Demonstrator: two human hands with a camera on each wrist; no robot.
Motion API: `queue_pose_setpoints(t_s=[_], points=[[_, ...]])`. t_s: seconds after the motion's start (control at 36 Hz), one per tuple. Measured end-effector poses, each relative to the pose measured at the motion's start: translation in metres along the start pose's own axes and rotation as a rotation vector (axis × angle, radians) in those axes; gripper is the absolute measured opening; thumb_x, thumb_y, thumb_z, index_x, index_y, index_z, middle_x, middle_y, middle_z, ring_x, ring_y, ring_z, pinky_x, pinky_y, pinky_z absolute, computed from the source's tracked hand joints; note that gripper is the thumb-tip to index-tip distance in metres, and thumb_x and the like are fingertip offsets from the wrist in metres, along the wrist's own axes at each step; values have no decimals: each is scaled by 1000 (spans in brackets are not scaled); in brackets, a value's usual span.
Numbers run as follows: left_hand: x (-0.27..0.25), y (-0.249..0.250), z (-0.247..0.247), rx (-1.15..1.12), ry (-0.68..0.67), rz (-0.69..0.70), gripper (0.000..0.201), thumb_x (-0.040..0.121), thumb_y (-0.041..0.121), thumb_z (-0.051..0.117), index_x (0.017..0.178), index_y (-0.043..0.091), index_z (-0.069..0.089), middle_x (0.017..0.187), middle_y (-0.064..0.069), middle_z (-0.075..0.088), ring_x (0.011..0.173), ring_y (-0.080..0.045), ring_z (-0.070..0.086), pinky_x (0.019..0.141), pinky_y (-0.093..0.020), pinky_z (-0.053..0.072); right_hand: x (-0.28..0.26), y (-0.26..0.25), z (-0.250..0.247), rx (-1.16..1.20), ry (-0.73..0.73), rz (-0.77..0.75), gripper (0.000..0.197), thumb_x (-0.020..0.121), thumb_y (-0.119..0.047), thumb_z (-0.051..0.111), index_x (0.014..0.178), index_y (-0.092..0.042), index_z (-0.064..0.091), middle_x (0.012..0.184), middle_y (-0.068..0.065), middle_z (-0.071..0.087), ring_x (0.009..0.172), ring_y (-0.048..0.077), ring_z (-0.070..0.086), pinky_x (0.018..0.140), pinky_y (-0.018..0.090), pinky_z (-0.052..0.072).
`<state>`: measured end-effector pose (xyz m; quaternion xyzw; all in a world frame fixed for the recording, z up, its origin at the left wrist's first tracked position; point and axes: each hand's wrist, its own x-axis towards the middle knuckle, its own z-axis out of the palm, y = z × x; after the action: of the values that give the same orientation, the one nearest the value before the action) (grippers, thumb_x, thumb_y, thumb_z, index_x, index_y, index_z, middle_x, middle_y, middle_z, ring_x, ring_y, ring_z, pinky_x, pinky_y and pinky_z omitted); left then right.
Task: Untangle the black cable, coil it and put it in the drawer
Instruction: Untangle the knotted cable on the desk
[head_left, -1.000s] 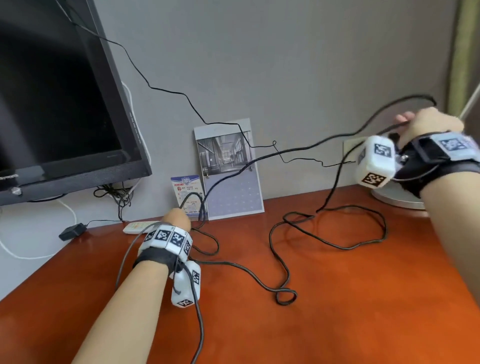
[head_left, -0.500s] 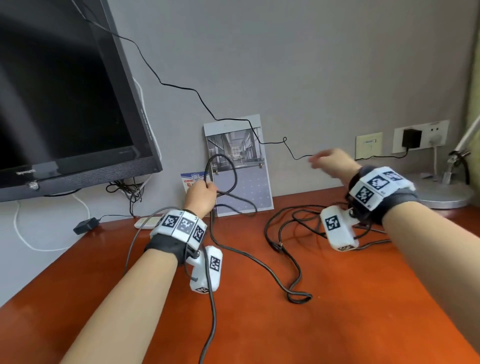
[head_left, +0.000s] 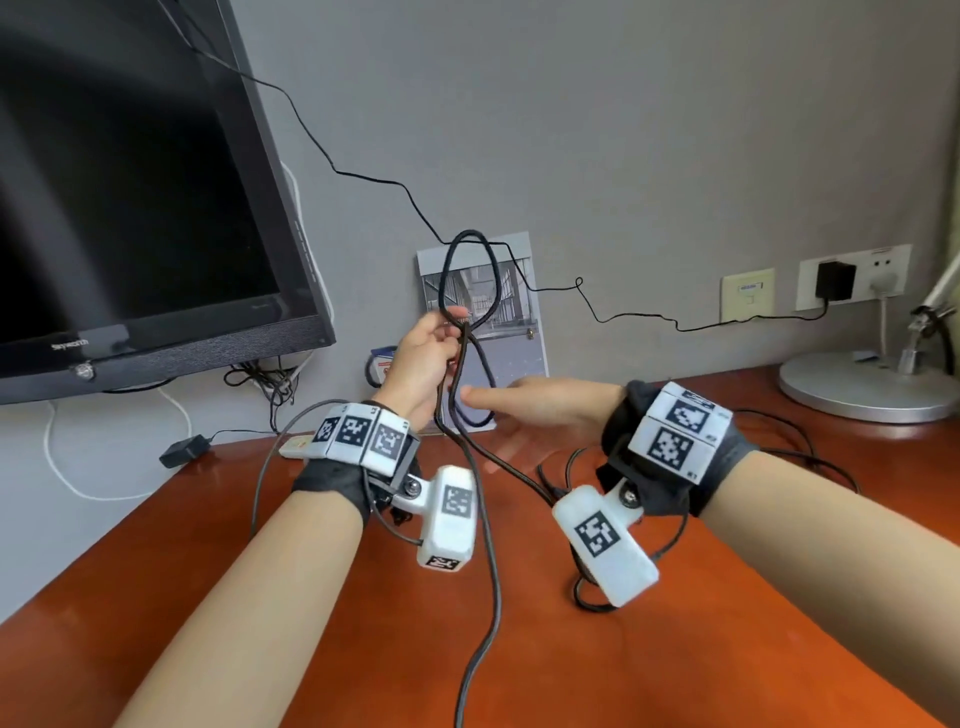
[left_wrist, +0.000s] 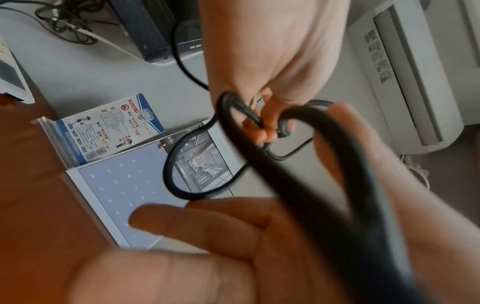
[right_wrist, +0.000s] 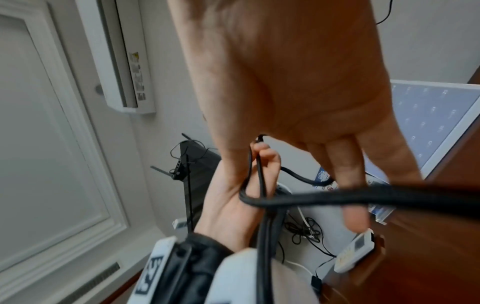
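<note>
The black cable (head_left: 469, 260) stands in two loops, one above and one below my left hand (head_left: 447, 332), which is raised over the orange table (head_left: 701, 649) and grips the strands where they cross. In the left wrist view its fingers pinch the cable (left_wrist: 257, 121). My right hand (head_left: 519, 408) is just right of the lower loop, fingers straight and pointing left. In the right wrist view a cable strand (right_wrist: 324, 198) crosses its fingertips (right_wrist: 355, 218); I cannot tell if they touch. The rest of the cable (head_left: 789, 452) trails onto the table. No drawer is in view.
A dark monitor (head_left: 130, 208) fills the left. A calendar (head_left: 514, 364) leans on the wall behind the loops, and a thin wire (head_left: 623, 316) runs to a wall socket (head_left: 834, 280). A lamp base (head_left: 862, 387) sits far right, a white remote (head_left: 293, 447) at the table's back edge.
My right hand let go of the cable it held high at the right, dropped and swept left to my left hand. My left hand lifted the gathered loops off the table.
</note>
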<state>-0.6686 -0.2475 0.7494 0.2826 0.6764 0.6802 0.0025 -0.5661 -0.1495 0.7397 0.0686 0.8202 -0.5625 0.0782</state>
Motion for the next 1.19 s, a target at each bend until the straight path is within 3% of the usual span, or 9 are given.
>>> queue_pose_setpoints(t_s=[0.08, 0.17, 0.39, 0.58, 0.75, 0.89, 0.97, 1.06, 1.19], points=[[-2, 1, 0, -34, -49, 20, 43, 93, -16, 32, 105, 19, 52, 82, 1, 42, 64, -11, 42, 52, -17, 43, 2, -1, 5, 63, -3, -21, 67, 92, -48, 51, 138, -2, 36, 124, 20, 59, 84, 26, 67, 81, 40, 54], [-3, 2, 1, -51, -62, 1, 40, 91, -19, 32, 114, 12, 42, 83, 0, 46, 61, -13, 49, 51, -16, 46, 6, -2, 5, 214, 18, -23, 65, 93, -51, 48, 143, -14, 31, 121, 18, 59, 84, 25, 65, 67, 32, 52], [-4, 1, -4, 199, -199, 26, 43, 88, -20, 43, 82, 19, 27, 74, 0, 29, 65, -16, 46, 50, -14, 45, 6, 0, 4, 147, 96, -29, 12, 94, -14, 49, 99, -3, 52, 70, 2, 69, 55, 11, 65, 69, 35, 57], [-10, 1, -7, 263, -303, -35, 43, 84, -26, 36, 86, 16, 29, 69, -2, 41, 48, -4, 47, 43, -16, 33, 6, -3, -4, 205, 260, -154, 13, 91, -7, 46, 96, -11, 58, 88, 4, 59, 73, 16, 58, 66, 34, 53], [-11, 3, -18, 294, -250, -98, 46, 79, -25, 23, 81, 20, 29, 75, 2, 34, 50, -7, 36, 38, -14, 19, 11, 4, -24, -95, 566, -226, 16, 91, -21, 57, 82, -10, 63, 58, 1, 49, 51, 14, 45, 47, 21, 40], [-8, 0, -56, 392, -3, -121, 41, 83, -19, 43, 110, 12, 42, 98, 2, 45, 76, -11, 48, 47, -16, 36, 7, 20, -69, -42, 855, -140, 17, 88, -18, 58, 77, -6, 61, 62, 6, 49, 59, 23, 48, 48, 23, 39], [-5, -7, -64, 434, 125, -88, 41, 80, -19, 48, 107, 11, 42, 94, 3, 45, 92, -15, 46, 55, -17, 40, 7, 29, -85, -74, 913, -95, 23, 86, -24, 60, 86, -3, 70, 72, 10, 58, 68, 26, 53, 62, 28, 44], [-7, -8, -54, 473, 55, -110, 39, 82, -19, 45, 107, 11, 48, 112, -6, 53, 80, -10, 53, 45, -9, 40, 11, 30, -82, -117, 934, -139, 27, 86, -26, 60, 87, -3, 73, 76, 12, 60, 74, 26, 54, 71, 32, 46], [-11, 1, -22, 415, -111, -123, 37, 94, 5, 45, 131, 11, 49, 124, -1, 53, 99, -9, 51, 60, -13, 35, 16, 22, -60, -97, 837, -293, 20, 85, -26, 67, 72, -10, 64, 49, -4, 49, 45, 8, 47, 53, 22, 39]])
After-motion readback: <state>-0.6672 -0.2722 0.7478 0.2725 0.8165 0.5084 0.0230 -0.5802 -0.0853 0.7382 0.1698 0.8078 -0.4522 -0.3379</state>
